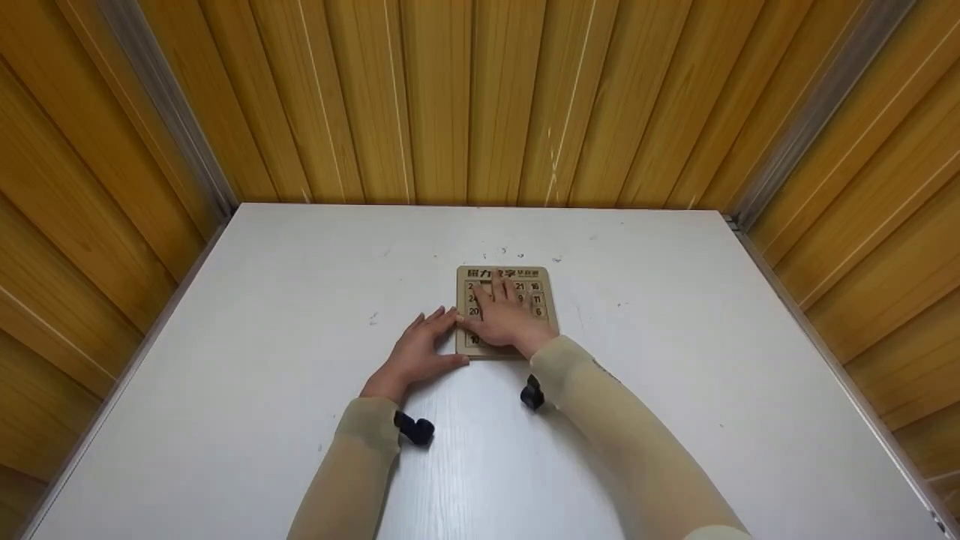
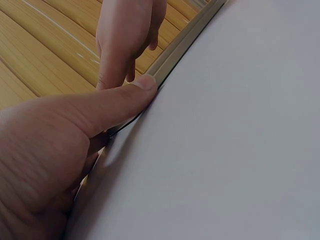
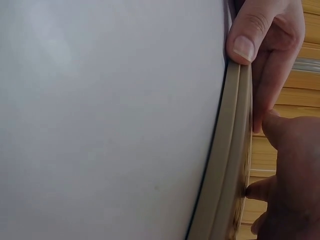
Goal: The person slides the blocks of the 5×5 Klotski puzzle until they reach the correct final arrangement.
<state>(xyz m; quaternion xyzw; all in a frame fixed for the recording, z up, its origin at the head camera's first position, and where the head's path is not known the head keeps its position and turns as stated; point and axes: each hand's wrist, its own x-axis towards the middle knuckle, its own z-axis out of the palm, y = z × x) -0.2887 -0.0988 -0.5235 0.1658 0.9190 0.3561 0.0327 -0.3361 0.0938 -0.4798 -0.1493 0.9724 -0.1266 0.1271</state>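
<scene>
A light wooden number slide puzzle (image 1: 462, 290) lies flat on the white table, with dark printed characters along its top and rows of number tiles (image 1: 535, 286) below. My left hand (image 1: 416, 354) holds its lower left corner, thumb against the near edge and fingers along the left side. In the right wrist view, the left thumb (image 3: 244, 47) touches the puzzle's layered edge (image 3: 227, 145). Over the tiles lies my right hand (image 1: 506, 321), fingers spread and fingertips on the upper rows. It hides many of the middle tiles.
The white table (image 1: 247, 360) has a few small dark marks beyond the puzzle. Wood-patterned panels (image 1: 442, 97) enclose the back and both sides, with grey metal posts (image 1: 161, 97) at the corners. A black device (image 1: 415, 427) sits on each wrist.
</scene>
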